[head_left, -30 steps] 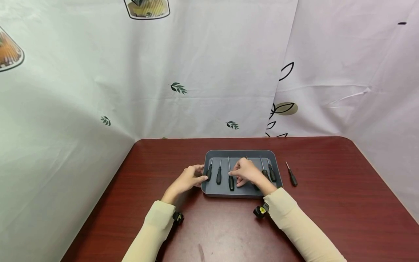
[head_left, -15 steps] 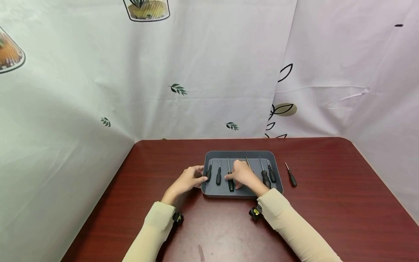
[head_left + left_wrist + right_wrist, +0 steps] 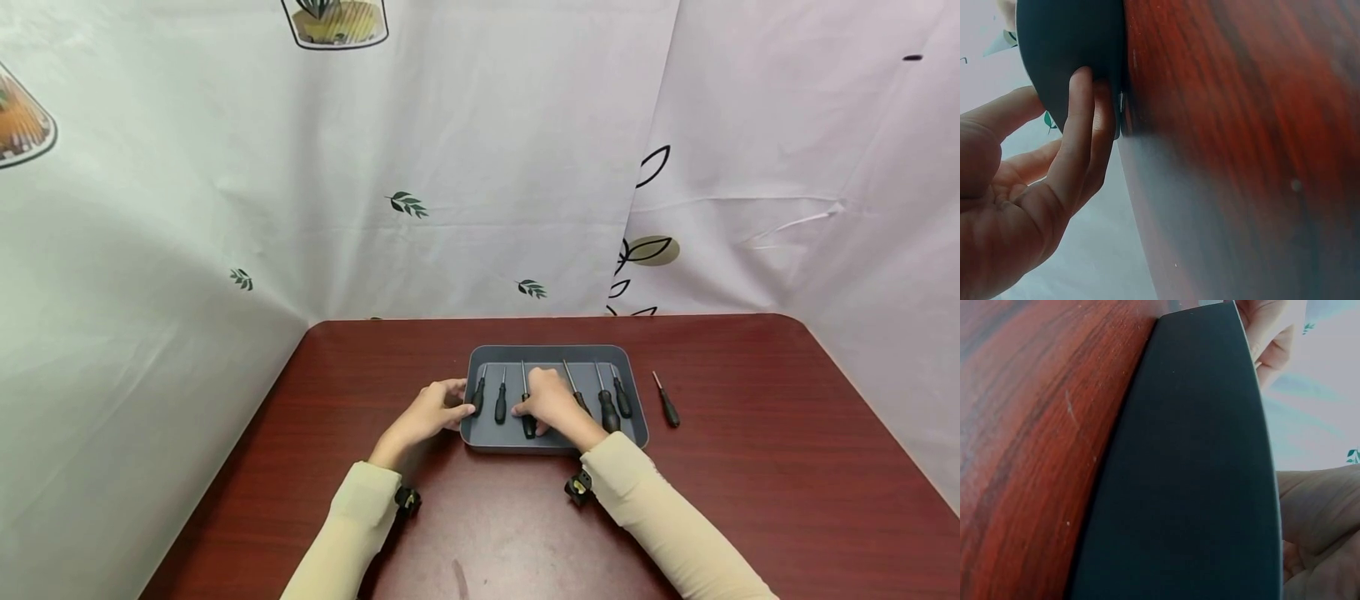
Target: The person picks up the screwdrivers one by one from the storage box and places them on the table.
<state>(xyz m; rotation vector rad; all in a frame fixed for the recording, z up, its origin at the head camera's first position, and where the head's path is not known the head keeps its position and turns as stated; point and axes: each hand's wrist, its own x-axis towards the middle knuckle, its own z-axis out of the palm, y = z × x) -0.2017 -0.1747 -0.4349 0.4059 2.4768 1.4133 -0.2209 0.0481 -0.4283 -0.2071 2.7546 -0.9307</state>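
A dark grey tray [image 3: 510, 447] lies on the table with several black-handled screwdrivers side by side in it. My left hand [image 3: 433, 408] pinches the tray's left wall, thumb over the rim and fingers against the outside; the left wrist view shows those fingertips on the tray's outer wall [image 3: 1072, 37]. Over the middle of the tray, my right hand [image 3: 553, 402] pinches the handle of a screwdriver [image 3: 528, 428], its thumb at the left side and fingers at the right. The right wrist view is mostly the tray's front wall [image 3: 1179, 456], which hides those fingertips.
Left of the gripped one lie two screwdrivers, [image 3: 479, 398] the outer beside my left thumb. Three more, including a thick-handled screwdriver [image 3: 609, 411], lie to the right. Outside the tray, a single screwdriver [image 3: 670, 412] rests on the red-brown table [image 3: 750, 467]. White printed sheeting [image 3: 465, 250] stands behind.
My right hand has shifted slightly left and closed round the handle of the middle screwdriver, uncovering the screwdrivers to its right. The left hand stays at the tray's wall.
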